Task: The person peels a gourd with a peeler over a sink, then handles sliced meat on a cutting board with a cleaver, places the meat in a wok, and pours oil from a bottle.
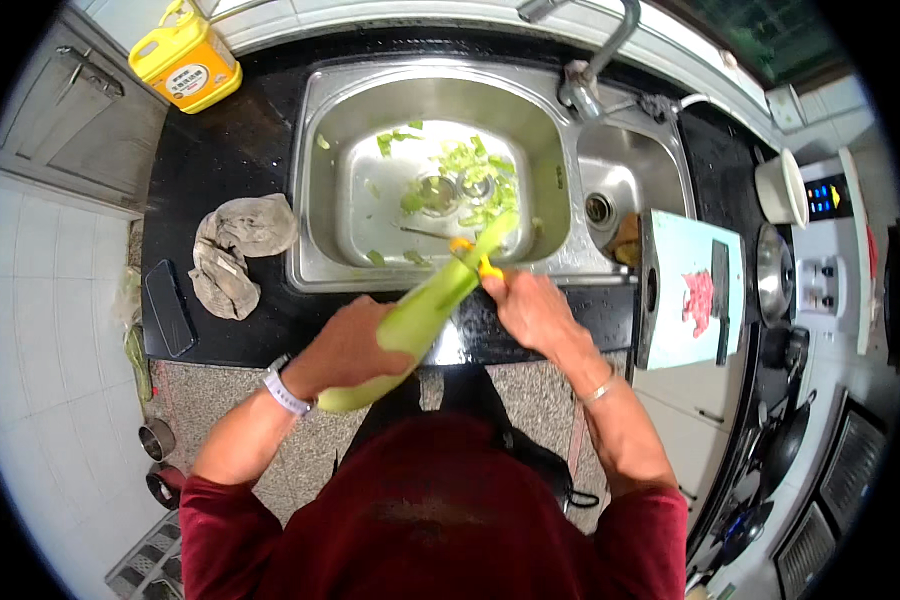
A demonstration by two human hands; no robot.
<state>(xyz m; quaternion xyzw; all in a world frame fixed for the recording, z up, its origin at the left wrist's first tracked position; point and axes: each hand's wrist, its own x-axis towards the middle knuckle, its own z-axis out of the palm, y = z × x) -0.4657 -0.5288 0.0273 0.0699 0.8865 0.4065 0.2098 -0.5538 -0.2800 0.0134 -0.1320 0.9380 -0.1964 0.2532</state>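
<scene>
My left hand [345, 345] is wrapped around a long, pale-green gourd [430, 312], which slants up and to the right over the sink's front edge. In my right hand [533, 310] is a yellow-orange peeler [487, 268], held against the gourd near its upper end. The blade is too small to make out. Below that end, green peelings [482, 170] lie scattered on the floor of the large steel sink basin [332, 190], most of them around the drain.
Left of the sink are a crumpled grey cloth [232, 250], a phone [169, 308] and a yellow jug [185, 70]. On the right, a light-blue cutting board [675, 330] carries chopped pink meat [697, 302] and a dark-bladed knife [720, 290]. A faucet [580, 90] rises behind the basins.
</scene>
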